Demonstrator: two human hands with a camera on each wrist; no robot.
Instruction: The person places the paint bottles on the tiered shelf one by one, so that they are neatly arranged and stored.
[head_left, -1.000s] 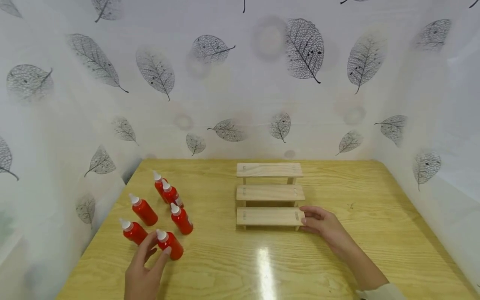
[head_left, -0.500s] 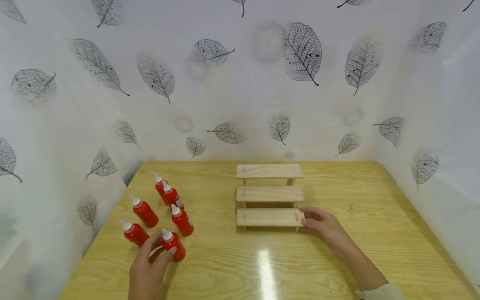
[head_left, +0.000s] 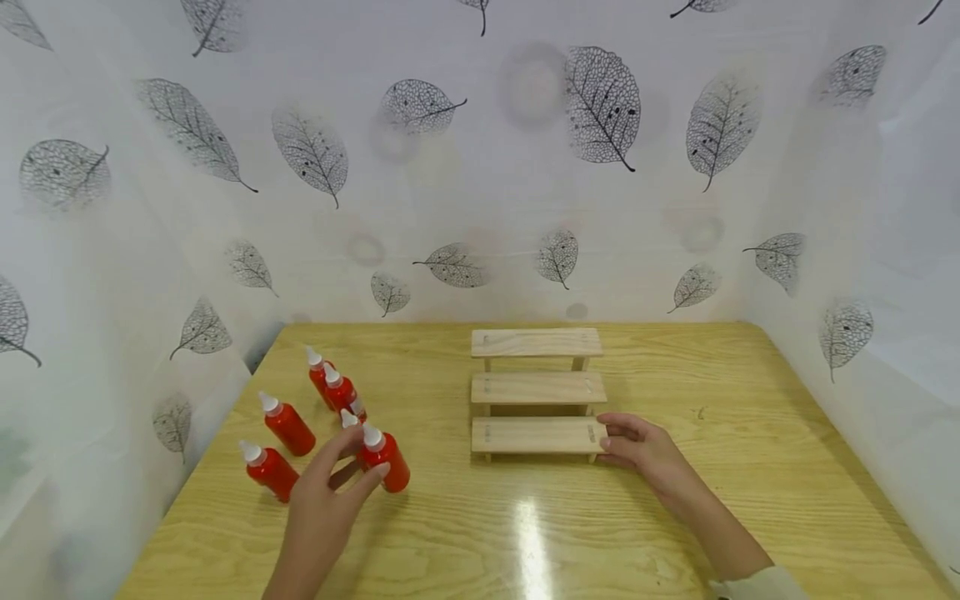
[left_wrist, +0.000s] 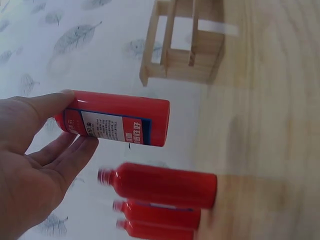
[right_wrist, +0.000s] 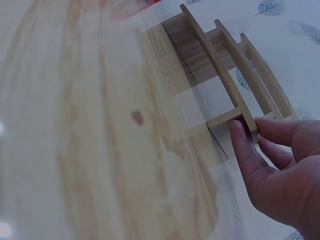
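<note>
My left hand (head_left: 324, 498) pinches a red bottle (head_left: 388, 463) with a white pointed cap, partly in front of another red bottle. In the left wrist view the held bottle (left_wrist: 115, 119), with a white and blue label, is off the table, thumb on one side and fingers on the other. A three-tier wooden stand (head_left: 537, 435) stands right of the bottles. My right hand (head_left: 658, 467) grips the right end of its lowest board. In the right wrist view the fingers of the right hand (right_wrist: 280, 160) pinch the end of that board (right_wrist: 220, 70).
Several more red bottles, such as one at the left (head_left: 272, 472) and one behind it (head_left: 289, 427), stand on the left of the wooden table (head_left: 720, 392). A white leaf-patterned sheet (head_left: 480, 192) surrounds the table at the back and sides.
My left hand has moved right and away from me, carrying the red bottle from the front of the group. The right hand keeps its hold on the stand.
</note>
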